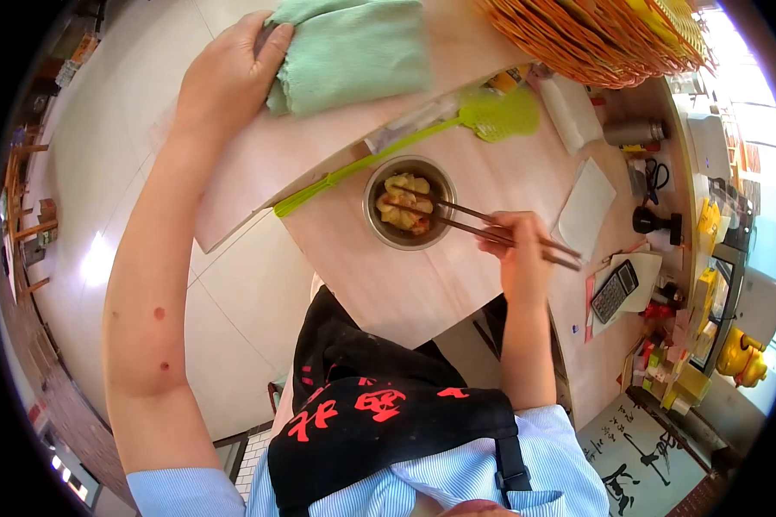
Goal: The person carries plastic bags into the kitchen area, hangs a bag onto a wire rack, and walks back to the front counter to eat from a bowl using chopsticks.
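My right hand (pixel 519 246) is closed around a pair of dark brown chopsticks (pixel 478 224). Their tips reach into a round metal bowl (pixel 373 226) and touch the pale yellow, lumpy food (pixel 403 203) in it, which looks like dumplings. At the upper left, my left hand (pixel 233 73) grips the edge of a folded light green towel (pixel 349 56), the thumb lying against its side. The ends of the other left fingers are mostly hidden. Between towel and bowl, a lime green fly swatter (pixel 498 114) lies slantwise.
Orange woven baskets (pixel 595 39) stand at the top right. Along the right side are a thermos (pixel 634 131), scissors (pixel 656 179), a white sheet (pixel 585 207), a stamp-like black object (pixel 655 224) and a calculator (pixel 614 291). Tiled floor (pixel 147 112) shows beyond the table's left edge.
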{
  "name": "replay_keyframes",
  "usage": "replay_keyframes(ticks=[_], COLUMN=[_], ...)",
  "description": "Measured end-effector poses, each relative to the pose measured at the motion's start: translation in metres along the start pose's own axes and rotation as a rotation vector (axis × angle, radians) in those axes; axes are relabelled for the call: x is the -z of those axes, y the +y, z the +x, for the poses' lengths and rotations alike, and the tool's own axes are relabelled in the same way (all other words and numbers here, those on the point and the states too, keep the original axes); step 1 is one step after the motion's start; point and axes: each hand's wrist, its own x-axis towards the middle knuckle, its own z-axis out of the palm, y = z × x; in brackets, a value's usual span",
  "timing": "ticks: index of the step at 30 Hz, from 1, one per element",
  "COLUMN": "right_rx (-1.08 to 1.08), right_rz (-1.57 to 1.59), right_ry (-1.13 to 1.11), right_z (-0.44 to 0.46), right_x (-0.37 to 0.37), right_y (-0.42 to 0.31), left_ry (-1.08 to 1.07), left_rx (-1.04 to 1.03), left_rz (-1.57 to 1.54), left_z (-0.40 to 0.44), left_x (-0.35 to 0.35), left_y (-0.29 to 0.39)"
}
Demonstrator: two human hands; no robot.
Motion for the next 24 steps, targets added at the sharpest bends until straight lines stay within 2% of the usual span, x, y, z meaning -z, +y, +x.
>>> replay_keyframes(ticks=[1, 5, 13, 24], right_rx=[-0.006, 0.152, 0.413, 0.404], right_rz=[-0.151, -0.395, -0.818, -0.853], right_ry=[0.047, -0.084, -0.12, -0.163], right_z=[0.001, 0.008, 0.003, -0.004], right_x=[-0.008, -0.018, -0.027, -0.032], right_y=[0.012, 0.047, 0.023, 0.007], left_ry=[0.008, 0.019, 0.031, 0.017], left_rx=[-0.002, 0.002, 0.002, -0.006], left_rz=[-0.001, 0.009, 0.022, 0.05], left_z=[-0.001, -0.002, -0.003, -0.002], left_x=[0.0, 0.001, 0.002, 0.002], left_y=[0.0, 0.003, 0.006, 0.005])
